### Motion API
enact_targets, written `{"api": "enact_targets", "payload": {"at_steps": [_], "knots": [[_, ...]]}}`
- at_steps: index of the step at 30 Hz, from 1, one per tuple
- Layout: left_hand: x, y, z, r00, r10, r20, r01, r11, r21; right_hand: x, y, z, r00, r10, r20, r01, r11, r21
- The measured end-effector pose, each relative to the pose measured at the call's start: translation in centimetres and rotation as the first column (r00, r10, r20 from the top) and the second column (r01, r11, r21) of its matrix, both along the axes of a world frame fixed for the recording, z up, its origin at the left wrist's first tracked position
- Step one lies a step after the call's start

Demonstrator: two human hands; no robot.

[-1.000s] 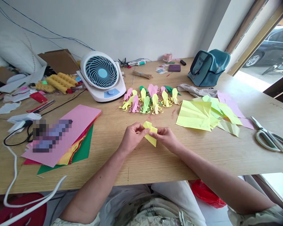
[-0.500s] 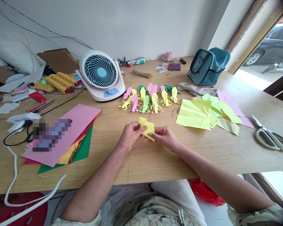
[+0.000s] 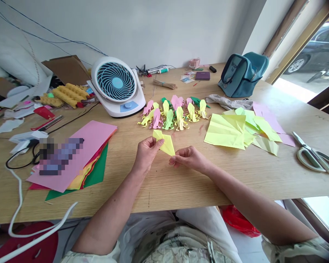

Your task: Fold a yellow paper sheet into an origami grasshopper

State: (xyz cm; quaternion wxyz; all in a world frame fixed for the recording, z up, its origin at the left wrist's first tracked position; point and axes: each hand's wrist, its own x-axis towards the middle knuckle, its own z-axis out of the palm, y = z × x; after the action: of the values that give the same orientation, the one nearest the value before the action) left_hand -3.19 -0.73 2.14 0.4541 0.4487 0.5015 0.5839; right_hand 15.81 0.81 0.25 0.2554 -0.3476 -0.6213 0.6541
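I hold a small folded yellow paper just above the wooden table, near its front edge. My left hand pinches its upper left part. My right hand pinches its lower right tip. Beyond the paper stands a cluster of several finished folded paper figures in yellow, pink and green.
A stack of pink, yellow, red and green sheets lies at the left. Creased yellow-green sheets lie to the right, scissors at the far right. A white desk fan and a teal bag stand at the back.
The yellow paper has turned and tilted, now stretched diagonally between my hands. My left hand rose a little; my right hand shifted to the paper's lower tip.
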Motion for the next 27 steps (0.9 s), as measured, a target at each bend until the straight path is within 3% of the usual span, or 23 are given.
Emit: {"api": "enact_targets", "payload": {"at_steps": [5, 11, 13, 16, 18, 19, 20, 22, 25, 27], "knots": [[-0.1, 0.1, 0.1, 0.998, 0.000, 0.068, -0.005, 0.998, 0.065, 1.4, 0.6, 0.0, 0.995, -0.003, 0.099, -0.011, 0.990, 0.138], [0.5, -0.3, -0.1, 0.988, -0.153, -0.006, 0.152, 0.977, 0.151, 1.9, 0.4, 0.7, 0.995, -0.057, -0.085, 0.078, 0.958, 0.277], [0.5, -0.5, 0.2, 0.970, -0.233, -0.073, 0.243, 0.951, 0.191, 2.1, 0.0, 1.1, 0.990, -0.141, -0.008, 0.130, 0.885, 0.447], [0.5, -1.0, 0.7, 0.915, -0.332, -0.228, 0.386, 0.886, 0.258, 3.0, -0.9, 1.8, 0.963, -0.266, 0.028, 0.167, 0.679, 0.715], [0.5, -1.4, 0.8, 0.874, -0.373, -0.312, 0.460, 0.840, 0.286, 4.1, -1.5, 2.2, 0.966, -0.258, 0.030, 0.129, 0.575, 0.808], [0.6, -1.5, 0.8, 0.857, -0.388, -0.339, 0.488, 0.821, 0.295, 4.6, -1.7, 2.3, 0.968, -0.250, 0.036, 0.112, 0.552, 0.826], [0.7, -1.6, 0.8, 0.842, -0.405, -0.357, 0.514, 0.804, 0.300, 5.2, -2.0, 2.4, 0.969, -0.241, 0.046, 0.100, 0.558, 0.823], [0.9, -1.8, 0.5, 0.817, -0.440, -0.373, 0.555, 0.775, 0.300, 6.3, -2.3, 2.2, 0.979, -0.199, 0.052, 0.098, 0.674, 0.732], [1.2, -1.9, 0.1, 0.791, -0.482, -0.378, 0.594, 0.752, 0.284, 7.4, -2.3, 1.4, 0.997, -0.061, -0.037, 0.071, 0.921, 0.383], [1.3, -1.8, -0.3, 0.775, -0.497, -0.391, 0.612, 0.744, 0.268, 7.6, -2.2, 0.7, 0.992, -0.047, -0.114, 0.066, 0.984, 0.163]]}}
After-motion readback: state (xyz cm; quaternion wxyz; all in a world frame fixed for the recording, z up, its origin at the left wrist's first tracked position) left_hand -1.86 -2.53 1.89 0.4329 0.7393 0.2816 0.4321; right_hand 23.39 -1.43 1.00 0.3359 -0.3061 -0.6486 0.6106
